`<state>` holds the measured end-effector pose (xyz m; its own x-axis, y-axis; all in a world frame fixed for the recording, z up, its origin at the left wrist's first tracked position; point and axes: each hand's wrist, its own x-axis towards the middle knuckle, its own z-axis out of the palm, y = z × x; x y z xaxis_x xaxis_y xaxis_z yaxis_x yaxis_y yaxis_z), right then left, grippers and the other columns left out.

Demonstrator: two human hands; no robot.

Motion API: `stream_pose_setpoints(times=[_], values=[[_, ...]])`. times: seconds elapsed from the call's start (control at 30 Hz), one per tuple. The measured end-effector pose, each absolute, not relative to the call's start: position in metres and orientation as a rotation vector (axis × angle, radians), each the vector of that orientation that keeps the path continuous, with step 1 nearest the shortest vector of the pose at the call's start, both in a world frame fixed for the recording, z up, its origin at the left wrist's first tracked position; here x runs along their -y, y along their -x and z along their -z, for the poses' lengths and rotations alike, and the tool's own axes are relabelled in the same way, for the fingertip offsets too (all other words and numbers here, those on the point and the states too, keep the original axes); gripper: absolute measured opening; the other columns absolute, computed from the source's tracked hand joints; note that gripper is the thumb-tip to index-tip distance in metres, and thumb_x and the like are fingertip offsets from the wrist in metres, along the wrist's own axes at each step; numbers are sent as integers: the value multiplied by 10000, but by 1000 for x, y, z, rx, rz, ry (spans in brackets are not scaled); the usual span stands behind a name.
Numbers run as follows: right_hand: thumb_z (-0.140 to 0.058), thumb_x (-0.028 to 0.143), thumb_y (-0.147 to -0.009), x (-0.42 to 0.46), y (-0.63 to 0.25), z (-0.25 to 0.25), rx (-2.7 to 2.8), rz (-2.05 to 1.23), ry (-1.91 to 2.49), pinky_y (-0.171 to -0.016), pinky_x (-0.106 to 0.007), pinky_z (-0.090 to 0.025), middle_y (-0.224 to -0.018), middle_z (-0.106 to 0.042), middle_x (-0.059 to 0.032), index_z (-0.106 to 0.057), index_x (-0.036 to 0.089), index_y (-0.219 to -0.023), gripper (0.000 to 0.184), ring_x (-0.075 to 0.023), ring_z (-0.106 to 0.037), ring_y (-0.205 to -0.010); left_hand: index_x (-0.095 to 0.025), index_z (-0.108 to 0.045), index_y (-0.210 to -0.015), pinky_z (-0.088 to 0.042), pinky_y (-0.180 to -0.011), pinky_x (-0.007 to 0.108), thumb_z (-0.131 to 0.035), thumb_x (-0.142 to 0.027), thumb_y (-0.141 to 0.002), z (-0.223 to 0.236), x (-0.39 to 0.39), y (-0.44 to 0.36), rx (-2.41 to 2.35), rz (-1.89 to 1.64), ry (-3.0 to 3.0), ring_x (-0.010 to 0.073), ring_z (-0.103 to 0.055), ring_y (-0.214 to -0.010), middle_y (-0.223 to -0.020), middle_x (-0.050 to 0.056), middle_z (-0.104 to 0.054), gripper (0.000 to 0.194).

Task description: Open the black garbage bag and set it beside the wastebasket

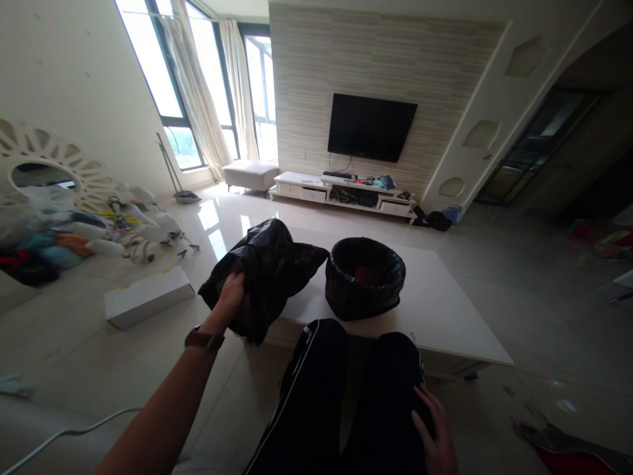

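Dark trousers (pixel 316 376) with pale piping lie nearest, and the clock here is read from that lap. At 4 o'clock the right hand (pixel 438 429) rests on the right leg, fingers loosely spread, holding nothing that shows. At 11 o'clock the left hand (pixel 232 295), a watch (pixel 204 339) on its wrist, is closed around a gathered fold of a black bag (pixel 270 270); some fingertips are hidden by the film. The bag slumps across the tabletop (pixel 430 284) and hangs past its near edge. At 12 o'clock, upright near the same edge, stands a round bin (pixel 363 300) with a black liner and something reddish inside.

Likely trouble: held by one fold, the thin film could stretch or tear, or the overhanging part could drag the rest off the tabletop. One pointed corner reaches the bin's rim; a sideways pull might snag the liner or nudge the bin towards the knees. With the right hand down, nothing steadies the bin.

As for writing, no print shows on bag or liner. Farther out, the white box (pixel 148 297) at 10 o'clock shows no legible label, and any mark on the TV (pixel 372 127) at 12 is too small to read.
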<state>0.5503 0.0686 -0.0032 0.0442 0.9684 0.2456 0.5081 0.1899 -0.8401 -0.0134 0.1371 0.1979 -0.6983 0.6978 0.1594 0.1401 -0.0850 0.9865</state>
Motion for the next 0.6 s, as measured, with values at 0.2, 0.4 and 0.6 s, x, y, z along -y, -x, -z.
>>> stream_pose_setpoints(times=[0.2,0.4,0.6], values=[[-640,623,-904,-69,-552,3,1585,-669,1444,-1208,-686,-322,-1501,-586,-116,-672,280,-1332,550,-399,-497,-1419,-104,-710,-964,-453,-1097,414,-563,-263,-921,-189,-160,6,-1799,-1722,-987,300,-625,-1135,-1094,124,-751,220],[-633,626,-909,-67,-551,1,1582,-670,1447,-1206,-673,-336,-1509,-581,-116,-670,278,-1340,556,-397,-496,-1425,-205,-633,-743,-537,-679,353,-668,-340,-794,-150,-139,-3,-1832,-1623,-807,249,-634,-738,-694,51,-638,149],[-624,632,-912,-66,-549,-1,1576,-659,1458,-1205,-661,-347,-1505,-584,-107,-674,281,-1336,553,-399,-497,-1426,-205,-548,-713,-379,-508,277,-678,-479,-717,-109,-99,-5,-1811,-1540,-652,147,-494,-514,-612,-9,-557,303]])
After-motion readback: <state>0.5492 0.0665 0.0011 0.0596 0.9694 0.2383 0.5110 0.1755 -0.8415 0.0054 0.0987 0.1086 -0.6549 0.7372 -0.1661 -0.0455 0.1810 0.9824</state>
